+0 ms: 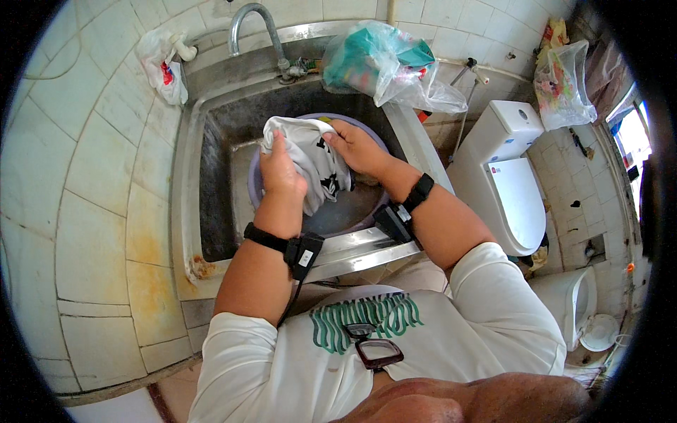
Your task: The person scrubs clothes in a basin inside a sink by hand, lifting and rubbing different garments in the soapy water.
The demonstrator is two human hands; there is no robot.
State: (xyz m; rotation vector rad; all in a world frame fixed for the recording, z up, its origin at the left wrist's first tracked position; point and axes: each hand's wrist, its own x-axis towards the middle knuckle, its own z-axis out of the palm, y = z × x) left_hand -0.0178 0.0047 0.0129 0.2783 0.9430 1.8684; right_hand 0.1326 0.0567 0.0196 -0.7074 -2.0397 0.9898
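A white cloth [302, 151] with black print, perhaps a garment, is bunched up between my two hands. My left hand [279, 170] grips its left side, thumb up along the fabric. At the upper right edge, my right hand [358, 148] pinches the cloth between thumb and fingers. Below the cloth is a round lavender basin [253, 185] with cloudy water in it, and the lower folds hang toward that water. Whatever lies under the cloth is mostly hidden. The basin stands inside a metal sink [211, 236].
A curved metal faucet [258, 15] rises behind the basin. Clear and green plastic bags [384, 62] sit on the sink's back right corner. A small white bag [161, 65] hangs at the left wall. To the right stands a white toilet [517, 201], lid down. Black straps with small boxes circle both wrists.
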